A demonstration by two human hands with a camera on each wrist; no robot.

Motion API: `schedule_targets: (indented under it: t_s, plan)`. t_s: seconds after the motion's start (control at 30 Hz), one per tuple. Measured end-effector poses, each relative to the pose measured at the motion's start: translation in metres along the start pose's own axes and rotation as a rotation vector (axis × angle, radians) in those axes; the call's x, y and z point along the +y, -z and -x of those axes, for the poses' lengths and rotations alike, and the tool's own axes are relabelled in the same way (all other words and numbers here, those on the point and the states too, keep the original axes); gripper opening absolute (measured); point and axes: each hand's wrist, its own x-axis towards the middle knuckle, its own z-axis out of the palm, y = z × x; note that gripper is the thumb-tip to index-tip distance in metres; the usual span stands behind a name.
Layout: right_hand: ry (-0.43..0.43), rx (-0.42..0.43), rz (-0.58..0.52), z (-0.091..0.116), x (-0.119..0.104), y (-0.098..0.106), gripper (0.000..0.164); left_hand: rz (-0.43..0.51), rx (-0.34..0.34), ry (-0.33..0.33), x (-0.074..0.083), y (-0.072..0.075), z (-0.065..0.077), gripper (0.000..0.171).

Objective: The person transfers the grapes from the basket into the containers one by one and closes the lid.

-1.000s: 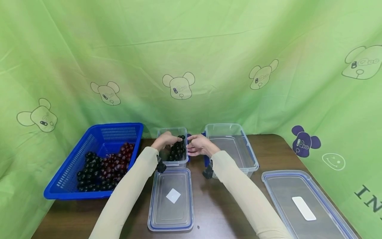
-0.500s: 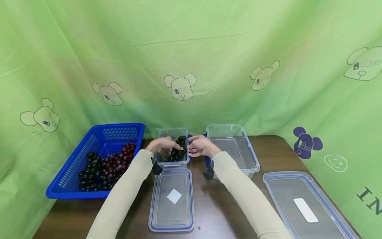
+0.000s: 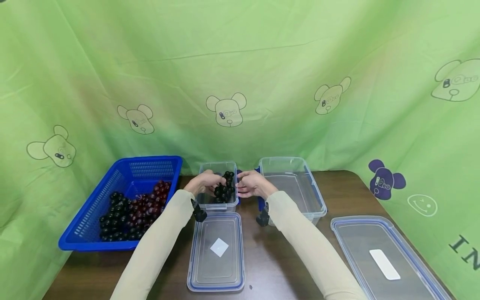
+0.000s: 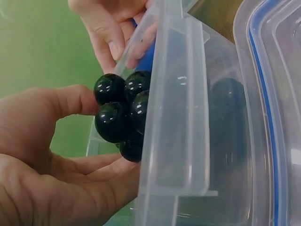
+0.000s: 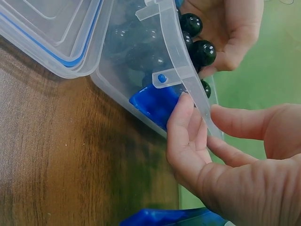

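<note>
- Best to go gently here: cradle the dark grapes (image 3: 225,193) from beneath, squeeze lightly, brace the small box (image 3: 217,206) meanwhile
- Now holding those grapes inside the small box with left hand (image 3: 205,182), thumb and fingers curled round
- Pinching the small box's right wall with right hand (image 3: 253,184), thumb to fingers, near the blue clip (image 5: 153,106)

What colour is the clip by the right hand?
Blue; the clip shows best in the right wrist view.
</note>
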Motion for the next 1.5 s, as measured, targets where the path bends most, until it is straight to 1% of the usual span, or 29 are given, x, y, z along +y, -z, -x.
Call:
schedule_targets:
  t_s: [0.07, 0.17, 0.3, 0.4, 0.5, 0.6, 0.7, 0.77, 0.83, 0.87, 0.93, 1.0, 1.1, 1.23, 1.37, 1.5]
  plan:
    - [0.000, -0.001, 0.003, 0.000, 0.000, 0.000, 0.059, 0.007, 0.004, -0.003, -0.001, 0.000, 0.000, 0.053]
    - [0.000, 0.000, 0.010, 0.001, 0.001, 0.000, 0.058, 0.012, -0.006, 0.000, -0.002, -0.001, -0.001, 0.053]
    - [-0.004, 0.002, 0.013, 0.000, 0.001, 0.000, 0.057, -0.011, -0.029, 0.006, -0.001, -0.001, 0.000, 0.066]
    - [-0.005, 0.005, 0.016, 0.000, 0.000, 0.001, 0.057, -0.055, -0.042, 0.005, 0.003, -0.002, 0.003, 0.071]
    - [-0.002, 0.010, 0.021, 0.000, 0.000, 0.000, 0.057, -0.111, -0.045, 0.001, 0.011, 0.000, 0.009, 0.067]
    - [-0.006, 0.006, 0.017, 0.000, 0.001, 0.000, 0.057, -0.192, -0.030, -0.008, 0.021, 0.007, 0.017, 0.064]
    - [-0.007, 0.000, 0.016, 0.000, 0.001, 0.000, 0.057, -0.264, -0.023, -0.039, 0.032, 0.021, 0.029, 0.059]
    - [-0.005, -0.001, 0.018, 0.000, 0.001, 0.000, 0.057, -0.289, -0.025, -0.081, 0.041, 0.034, 0.039, 0.056]
    - [-0.002, 0.002, 0.021, 0.001, 0.001, 0.000, 0.057, -0.317, -0.030, -0.132, 0.048, 0.048, 0.050, 0.048]
    - [0.001, 0.003, 0.022, 0.001, 0.000, 0.000, 0.057, -0.327, -0.025, -0.157, 0.052, 0.055, 0.056, 0.047]
    - [0.002, 0.006, 0.024, 0.002, -0.001, 0.000, 0.056, -0.367, 0.000, -0.213, 0.055, 0.069, 0.064, 0.048]
    - [0.004, 0.003, 0.023, 0.002, -0.002, 0.001, 0.057, -0.413, 0.038, -0.251, 0.055, 0.083, 0.071, 0.049]
    - [0.004, -0.004, 0.024, 0.000, -0.001, 0.000, 0.057, -0.501, 0.095, -0.280, 0.045, 0.106, 0.078, 0.053]
    - [0.006, -0.006, 0.025, 0.000, -0.003, 0.002, 0.058, -0.566, 0.128, -0.288, 0.032, 0.132, 0.088, 0.056]
    - [0.012, -0.009, 0.022, 0.000, -0.003, 0.002, 0.059, -0.546, 0.139, -0.277, 0.013, 0.152, 0.092, 0.060]
    - [0.006, -0.010, 0.023, -0.001, -0.001, 0.001, 0.058, -0.526, 0.114, -0.234, -0.011, 0.164, 0.091, 0.066]
